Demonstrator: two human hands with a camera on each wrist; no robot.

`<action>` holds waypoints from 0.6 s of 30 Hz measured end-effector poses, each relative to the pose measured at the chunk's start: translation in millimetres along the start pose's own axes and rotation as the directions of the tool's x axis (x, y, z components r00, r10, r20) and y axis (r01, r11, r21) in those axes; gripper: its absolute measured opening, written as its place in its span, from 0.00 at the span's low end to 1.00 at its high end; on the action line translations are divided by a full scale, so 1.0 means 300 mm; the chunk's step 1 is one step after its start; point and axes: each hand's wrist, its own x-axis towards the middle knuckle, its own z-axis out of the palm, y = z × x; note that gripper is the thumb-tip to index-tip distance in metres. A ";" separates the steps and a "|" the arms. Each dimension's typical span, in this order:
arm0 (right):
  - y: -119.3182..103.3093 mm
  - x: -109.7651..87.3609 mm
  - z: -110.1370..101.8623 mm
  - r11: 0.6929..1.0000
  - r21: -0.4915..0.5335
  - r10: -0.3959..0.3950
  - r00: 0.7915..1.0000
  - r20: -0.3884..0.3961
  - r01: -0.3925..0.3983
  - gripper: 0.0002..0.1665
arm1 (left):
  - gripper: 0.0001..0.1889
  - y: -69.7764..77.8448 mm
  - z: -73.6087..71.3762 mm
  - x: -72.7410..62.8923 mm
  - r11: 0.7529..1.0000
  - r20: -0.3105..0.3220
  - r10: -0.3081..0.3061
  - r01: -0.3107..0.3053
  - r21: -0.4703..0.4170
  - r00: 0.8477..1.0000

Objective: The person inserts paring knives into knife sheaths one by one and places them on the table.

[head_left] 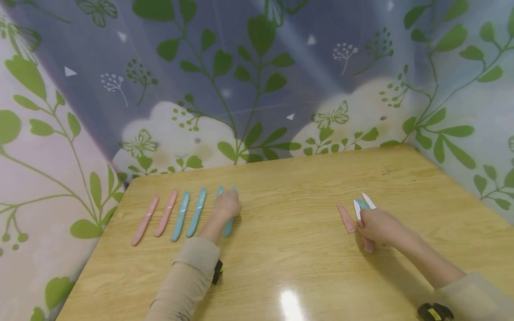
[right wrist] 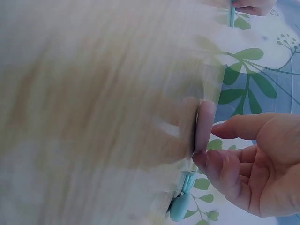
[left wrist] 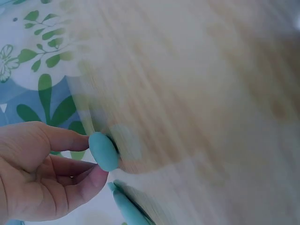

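In the head view my left hand (head_left: 226, 204) is at the right end of a row of knives, pinching a teal knife (head_left: 228, 228) between thumb and fingers. The left wrist view shows its rounded teal handle end between the fingertips. Another teal knife (left wrist: 129, 206) lies beside it, partly hidden by this hand in the head view. My right hand (head_left: 379, 227) pinches a pink-handled knife (head_left: 368, 246) on the right side, its white blade (head_left: 357, 209) pointing away. A second white blade (head_left: 368, 200) and a teal sheath (head_left: 363, 204) stick out beyond this hand.
Two pink knives (head_left: 145, 220) (head_left: 166, 213) and two teal ones (head_left: 180, 216) (head_left: 196, 212) lie side by side at left. Left of my right hand lies a pink sheath (head_left: 346, 218). The wooden table (head_left: 281, 232) meets a leaf-patterned curtain (head_left: 261, 89) at the back.
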 end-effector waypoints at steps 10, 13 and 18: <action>0.003 -0.014 -0.003 0.996 0.074 -0.043 0.999 0.034 0.040 0.13 | 0.08 0.067 0.001 -0.001 0.985 -0.112 0.153 -0.142 0.101 0.982; 0.001 -0.015 -0.010 0.995 0.086 -0.061 0.996 0.061 0.056 0.12 | 0.14 0.146 -0.006 -0.006 0.947 -0.160 0.291 -0.260 0.189 0.943; 0.001 -0.010 -0.015 0.991 0.127 -0.049 0.994 0.099 0.036 0.12 | 0.06 0.301 -0.002 -0.022 0.852 -0.114 0.493 -0.452 0.265 0.862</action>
